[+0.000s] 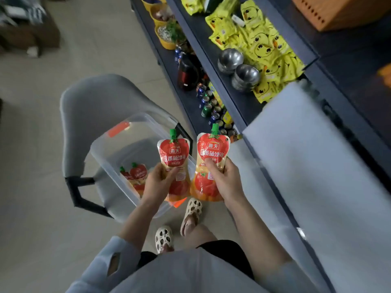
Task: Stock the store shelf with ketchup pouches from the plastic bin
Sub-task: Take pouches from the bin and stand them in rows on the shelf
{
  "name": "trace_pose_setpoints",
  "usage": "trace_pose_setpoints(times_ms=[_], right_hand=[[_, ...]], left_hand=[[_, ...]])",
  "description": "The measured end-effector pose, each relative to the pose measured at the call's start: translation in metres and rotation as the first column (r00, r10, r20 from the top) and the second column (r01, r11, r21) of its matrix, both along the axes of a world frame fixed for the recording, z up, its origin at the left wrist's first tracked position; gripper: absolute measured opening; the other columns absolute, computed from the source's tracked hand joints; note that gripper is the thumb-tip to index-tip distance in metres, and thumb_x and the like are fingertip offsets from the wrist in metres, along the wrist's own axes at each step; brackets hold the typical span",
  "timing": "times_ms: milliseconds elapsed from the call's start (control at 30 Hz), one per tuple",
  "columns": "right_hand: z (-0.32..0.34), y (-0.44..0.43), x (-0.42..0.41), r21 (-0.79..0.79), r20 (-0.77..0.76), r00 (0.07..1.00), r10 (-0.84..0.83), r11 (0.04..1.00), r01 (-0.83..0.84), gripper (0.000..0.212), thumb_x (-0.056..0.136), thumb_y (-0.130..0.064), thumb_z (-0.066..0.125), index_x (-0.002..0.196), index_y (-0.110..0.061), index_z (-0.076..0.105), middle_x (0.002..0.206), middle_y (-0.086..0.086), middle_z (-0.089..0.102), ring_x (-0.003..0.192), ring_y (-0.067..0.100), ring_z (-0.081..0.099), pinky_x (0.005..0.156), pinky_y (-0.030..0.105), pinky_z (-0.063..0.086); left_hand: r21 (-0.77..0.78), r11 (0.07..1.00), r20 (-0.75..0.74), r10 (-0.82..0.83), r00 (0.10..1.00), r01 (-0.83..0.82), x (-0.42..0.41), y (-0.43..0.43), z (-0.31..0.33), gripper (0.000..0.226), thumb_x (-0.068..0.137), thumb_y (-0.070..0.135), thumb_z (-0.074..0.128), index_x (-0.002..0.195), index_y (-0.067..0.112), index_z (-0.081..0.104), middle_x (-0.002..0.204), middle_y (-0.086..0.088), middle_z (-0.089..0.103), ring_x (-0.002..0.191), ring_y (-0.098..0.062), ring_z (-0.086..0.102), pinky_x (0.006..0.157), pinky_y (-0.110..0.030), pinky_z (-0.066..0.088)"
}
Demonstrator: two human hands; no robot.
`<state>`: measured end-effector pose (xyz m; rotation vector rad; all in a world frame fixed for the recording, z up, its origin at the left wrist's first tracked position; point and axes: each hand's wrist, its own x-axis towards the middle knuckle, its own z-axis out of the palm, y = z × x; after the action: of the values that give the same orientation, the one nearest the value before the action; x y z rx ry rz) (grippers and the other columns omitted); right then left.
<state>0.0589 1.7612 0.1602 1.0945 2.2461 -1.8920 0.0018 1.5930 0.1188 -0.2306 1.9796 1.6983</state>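
Beside the dark metal store shelf point(213, 66), our left hand point(157, 182) grips one red ketchup pouch point(174, 157), our right hand point(225, 180) another point(211, 157). We judge they next go onto the shelf; two remain in the clear plastic bin point(110, 149).

Both arms reach forward at frame centre, left hand point(157, 182) and right hand point(225, 180) each clasped, thumbs on top.

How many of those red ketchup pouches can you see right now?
4. One is upright in the left hand: pouch. One is in the right hand: pouch. Two more lie in the clear plastic bin, at and. Others may be hidden.
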Motion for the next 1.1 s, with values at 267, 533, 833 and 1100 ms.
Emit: trace_pose_setpoints(times_ms=[267, 533, 833, 1100], right_hand=[[0.060, 0.051, 0.099, 0.058, -0.141, 0.952, -0.273, 0.957, 0.283, 0.019, 0.089, -0.041, 0.072, 0.105, -0.032, 0.068, 0.102, -0.007, 0.076, 0.094, 0.012, 0.073, 0.092, 0.046, 0.058], [0.110, 0.127, 0.194, 0.097, -0.289, 0.814, -0.504, 0.830, 0.549, 0.035, 0.082, -0.051, 0.073, 0.110, -0.030, 0.068, 0.108, -0.009, 0.075, 0.101, 0.013, 0.071, 0.095, 0.047, 0.057], [0.183, 0.236, 0.308, 0.170, -0.479, 0.661, -0.577, 0.678, 0.715, 0.018, 0.090, -0.035, 0.073, 0.105, -0.036, 0.065, 0.105, -0.010, 0.074, 0.099, 0.009, 0.071, 0.093, 0.043, 0.057], [0.227, 0.315, 0.389, 0.183, -0.535, 0.566, -0.627, 0.569, 0.802, 0.020, 0.085, -0.028, 0.079, 0.104, -0.028, 0.073, 0.103, -0.007, 0.077, 0.096, 0.012, 0.073, 0.088, 0.039, 0.058]], left_hand=[[0.073, 0.962, -0.089, -0.258, 0.962, 0.265, 0.026, 0.065, 0.064, 0.025, 0.091, 0.026, 0.064, 0.113, 0.016, 0.060, 0.100, 0.001, 0.070, 0.086, -0.012, 0.069, 0.070, -0.023, 0.056], [0.174, 0.845, -0.266, -0.455, 0.850, 0.506, 0.082, 0.186, 0.125, 0.018, 0.092, 0.020, 0.062, 0.109, 0.016, 0.059, 0.091, 0.009, 0.068, 0.071, 0.002, 0.068, 0.063, -0.017, 0.056], [0.199, 0.640, -0.521, -0.572, 0.634, 0.742, 0.175, 0.323, 0.200, 0.026, 0.092, 0.031, 0.062, 0.116, 0.020, 0.062, 0.104, 0.004, 0.072, 0.092, -0.012, 0.071, 0.076, -0.029, 0.058], [0.255, 0.532, -0.584, -0.580, 0.567, 0.807, 0.247, 0.409, 0.240, 0.026, 0.092, 0.030, 0.063, 0.117, 0.022, 0.063, 0.107, 0.006, 0.072, 0.098, -0.009, 0.069, 0.087, -0.036, 0.056]])
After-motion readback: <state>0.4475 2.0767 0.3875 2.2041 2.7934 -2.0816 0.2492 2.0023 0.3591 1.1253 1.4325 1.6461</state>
